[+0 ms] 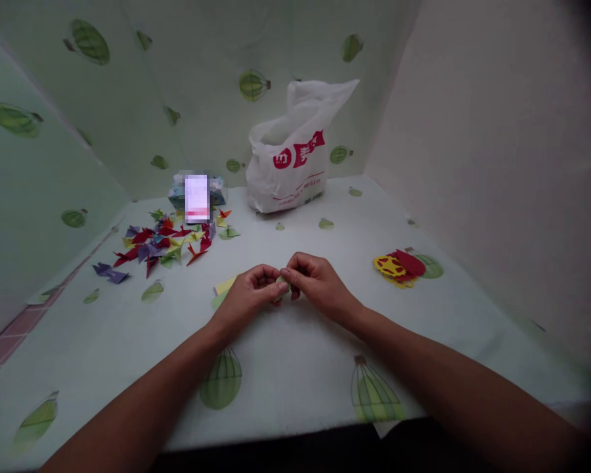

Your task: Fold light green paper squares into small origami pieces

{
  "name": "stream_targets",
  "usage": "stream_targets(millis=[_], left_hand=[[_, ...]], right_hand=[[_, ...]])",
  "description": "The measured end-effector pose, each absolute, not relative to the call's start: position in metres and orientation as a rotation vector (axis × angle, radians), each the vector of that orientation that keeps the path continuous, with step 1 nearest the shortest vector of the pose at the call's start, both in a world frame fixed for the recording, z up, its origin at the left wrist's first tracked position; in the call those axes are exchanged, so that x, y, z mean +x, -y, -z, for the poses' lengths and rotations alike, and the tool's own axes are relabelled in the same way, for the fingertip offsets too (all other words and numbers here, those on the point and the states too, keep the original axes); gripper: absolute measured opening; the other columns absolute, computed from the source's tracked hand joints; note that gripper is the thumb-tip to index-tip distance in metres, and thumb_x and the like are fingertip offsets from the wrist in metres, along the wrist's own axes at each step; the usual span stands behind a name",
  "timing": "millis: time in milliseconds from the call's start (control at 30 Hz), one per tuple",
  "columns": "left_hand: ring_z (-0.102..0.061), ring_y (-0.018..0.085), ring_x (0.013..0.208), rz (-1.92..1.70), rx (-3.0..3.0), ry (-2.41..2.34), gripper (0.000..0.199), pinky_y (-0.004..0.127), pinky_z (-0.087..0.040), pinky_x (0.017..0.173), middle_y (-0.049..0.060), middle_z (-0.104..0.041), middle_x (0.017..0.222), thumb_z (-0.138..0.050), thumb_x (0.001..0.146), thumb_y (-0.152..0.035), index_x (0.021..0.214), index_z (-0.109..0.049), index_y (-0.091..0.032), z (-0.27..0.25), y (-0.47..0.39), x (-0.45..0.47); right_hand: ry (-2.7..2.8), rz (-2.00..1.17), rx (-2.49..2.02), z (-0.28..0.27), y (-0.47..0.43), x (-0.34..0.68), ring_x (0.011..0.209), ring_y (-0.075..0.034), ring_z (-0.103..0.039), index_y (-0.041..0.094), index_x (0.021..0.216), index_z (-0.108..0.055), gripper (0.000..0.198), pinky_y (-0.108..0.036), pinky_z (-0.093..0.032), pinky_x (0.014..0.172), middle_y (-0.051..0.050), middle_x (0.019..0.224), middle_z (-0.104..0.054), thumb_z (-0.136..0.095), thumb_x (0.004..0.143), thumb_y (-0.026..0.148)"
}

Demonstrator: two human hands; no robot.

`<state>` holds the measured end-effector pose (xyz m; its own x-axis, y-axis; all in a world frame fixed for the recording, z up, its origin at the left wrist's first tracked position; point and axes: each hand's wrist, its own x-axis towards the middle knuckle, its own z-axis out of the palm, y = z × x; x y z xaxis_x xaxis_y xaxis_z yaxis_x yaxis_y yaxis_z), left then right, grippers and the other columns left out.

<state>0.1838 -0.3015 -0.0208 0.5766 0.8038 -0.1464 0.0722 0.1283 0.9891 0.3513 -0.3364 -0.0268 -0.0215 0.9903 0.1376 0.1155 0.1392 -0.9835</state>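
Note:
Between my fingertips is a small folded piece of light green paper (284, 281), mostly hidden by the fingers. My left hand (257, 287) pinches it from the left, thumb on top. From the other side my right hand (318, 281) is closed on it too, thumb and forefinger together. Both hands meet just above the table's middle. Partly under my left hand lie flat paper sheets (220, 291), yellow and light green. A pile of folded paper cranes (162, 242) in red, purple, yellow, green and orange spreads over the table at the far left.
A white plastic bag (288, 171) with red print stands at the back. Left of it, a lit, blurred phone screen (197, 196) leans before a tissue box (176, 191). Red and yellow paper cut-outs (401, 267) lie right. Walls enclose the cloth-covered table (295, 387).

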Motion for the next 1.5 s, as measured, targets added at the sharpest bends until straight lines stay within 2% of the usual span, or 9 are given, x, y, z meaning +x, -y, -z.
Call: stream_targets(millis=[267, 500, 733, 800, 867, 933, 1333, 1500], left_hand=[[-0.058, 0.011, 0.068, -0.687, 1.373, -0.807, 0.020, 0.026, -0.045, 0.068, 0.000, -0.066, 0.077, -0.070, 0.079, -0.025, 0.094, -0.060, -0.017, 0.0234, 0.3031, 0.1847], [-0.058, 0.010, 0.067, -0.763, 1.376, -0.792, 0.030, 0.024, -0.044, 0.067, -0.004, -0.061, 0.075, -0.071, 0.080, -0.023, 0.103, -0.052, -0.021, 0.0227, 0.3048, 0.1838], [-0.061, 0.011, 0.070, -0.789, 1.334, -0.787, 0.032, 0.026, -0.046, 0.071, -0.004, -0.061, 0.077, -0.072, 0.079, -0.024, 0.104, -0.052, -0.022, 0.0223, 0.3055, 0.1836], [-0.059, 0.010, 0.066, -0.732, 1.331, -0.808, 0.028, 0.025, -0.045, 0.067, -0.004, -0.061, 0.075, -0.071, 0.080, -0.028, 0.101, -0.054, -0.021, 0.0234, 0.3050, 0.1843], [-0.053, 0.009, 0.059, -0.652, 1.359, -0.827, 0.021, 0.024, -0.041, 0.060, -0.003, -0.060, 0.071, -0.069, 0.083, -0.035, 0.089, -0.058, -0.018, 0.0238, 0.3047, 0.1849], [-0.048, 0.008, 0.054, -0.601, 1.403, -0.839, 0.027, 0.023, -0.036, 0.055, -0.002, -0.057, 0.067, -0.065, 0.086, -0.042, 0.078, -0.059, -0.017, 0.0235, 0.3047, 0.1851], [-0.043, 0.007, 0.052, -0.677, 1.484, -0.868, 0.027, 0.022, -0.034, 0.050, -0.003, -0.053, 0.064, -0.063, 0.087, -0.040, 0.074, -0.057, -0.017, 0.0177, 0.3069, 0.1852], [-0.047, 0.009, 0.054, -0.663, 1.494, -0.847, 0.025, 0.023, -0.036, 0.053, -0.002, -0.056, 0.065, -0.064, 0.085, -0.041, 0.079, -0.061, -0.016, 0.0200, 0.3044, 0.1843]], right_hand=[[1.368, -0.998, -1.178, 0.0272, 0.3388, 0.3492, 0.052, -0.009, -0.052, 0.019, 0.070, -0.052, 0.027, -0.024, -0.041, 0.052, 0.004, 0.063, -0.055, -0.062, 0.087, 0.037], [1.235, -1.066, -1.192, 0.0297, 0.3409, 0.3471, 0.051, -0.011, -0.056, 0.020, 0.075, -0.049, 0.027, -0.026, -0.043, 0.053, 0.004, 0.059, -0.056, -0.060, 0.090, 0.040], [1.193, -1.000, -1.133, 0.0335, 0.3398, 0.3455, 0.052, -0.011, -0.055, 0.021, 0.074, -0.046, 0.029, -0.026, -0.042, 0.053, 0.005, 0.060, -0.054, -0.059, 0.090, 0.041], [1.258, -0.930, -1.166, 0.0332, 0.3407, 0.3449, 0.053, -0.011, -0.054, 0.022, 0.074, -0.046, 0.027, -0.026, -0.042, 0.055, 0.005, 0.060, -0.053, -0.058, 0.091, 0.038], [1.338, -0.848, -1.203, 0.0324, 0.3424, 0.3441, 0.054, -0.011, -0.053, 0.022, 0.074, -0.046, 0.025, -0.026, -0.041, 0.056, 0.005, 0.060, -0.052, -0.057, 0.092, 0.035], [1.395, -0.808, -1.220, 0.0315, 0.3442, 0.3432, 0.055, -0.011, -0.051, 0.021, 0.074, -0.047, 0.024, -0.026, -0.040, 0.056, 0.005, 0.060, -0.052, -0.056, 0.093, 0.033], [1.171, -1.255, -1.049, 0.0288, 0.3397, 0.3453, 0.049, -0.010, -0.052, 0.021, 0.079, -0.049, 0.031, -0.025, -0.042, 0.052, 0.005, 0.061, -0.057, -0.063, 0.087, 0.047], [1.233, -1.296, -1.054, 0.0295, 0.3396, 0.3459, 0.047, -0.009, -0.051, 0.019, 0.071, -0.051, 0.034, -0.024, -0.040, 0.049, 0.004, 0.059, -0.059, -0.068, 0.083, 0.046]])
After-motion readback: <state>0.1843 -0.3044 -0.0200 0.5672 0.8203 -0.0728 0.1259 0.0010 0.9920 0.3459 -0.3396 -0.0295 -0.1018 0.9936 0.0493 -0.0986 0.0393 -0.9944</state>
